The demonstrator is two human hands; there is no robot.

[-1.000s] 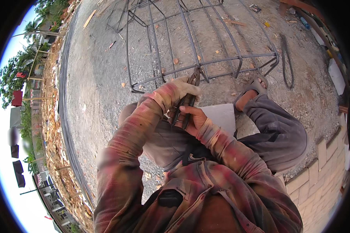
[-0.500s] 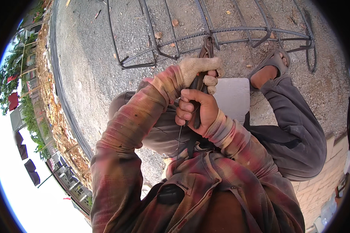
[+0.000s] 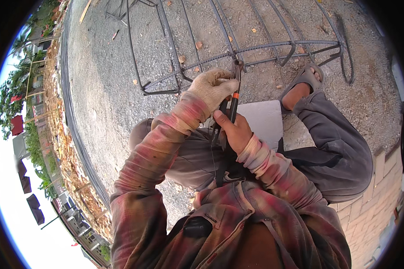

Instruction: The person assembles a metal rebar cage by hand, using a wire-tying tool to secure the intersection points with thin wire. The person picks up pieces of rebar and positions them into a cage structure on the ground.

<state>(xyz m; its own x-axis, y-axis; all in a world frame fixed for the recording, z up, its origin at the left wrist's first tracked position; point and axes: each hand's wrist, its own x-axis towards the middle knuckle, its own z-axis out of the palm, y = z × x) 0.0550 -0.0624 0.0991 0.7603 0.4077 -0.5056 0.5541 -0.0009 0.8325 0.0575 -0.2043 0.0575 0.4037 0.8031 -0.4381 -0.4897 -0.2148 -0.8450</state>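
My left hand [image 3: 211,88] wears a light work glove and is closed near the head of a pair of pincers [image 3: 232,101] with dark, orange-banded handles. My bare right hand [image 3: 232,132] grips the handles lower down. The tool's jaws touch a horizontal bar of a steel rebar cage [image 3: 260,47] lying on the gravel in front of me. Thin tie wire hangs down from my hands.
I sit on a white slab [image 3: 264,120], knees bent, a sandalled foot [image 3: 304,80] by the cage. Grey gravel ground [image 3: 112,80] spreads to the left, paving bricks [image 3: 372,210] lie at the right, and long bars curve along the left edge.
The view has shifted so the cage sits nearer the middle. Both hands stay on the pincers at the same bar; my left hand has moved slightly up toward the jaws.
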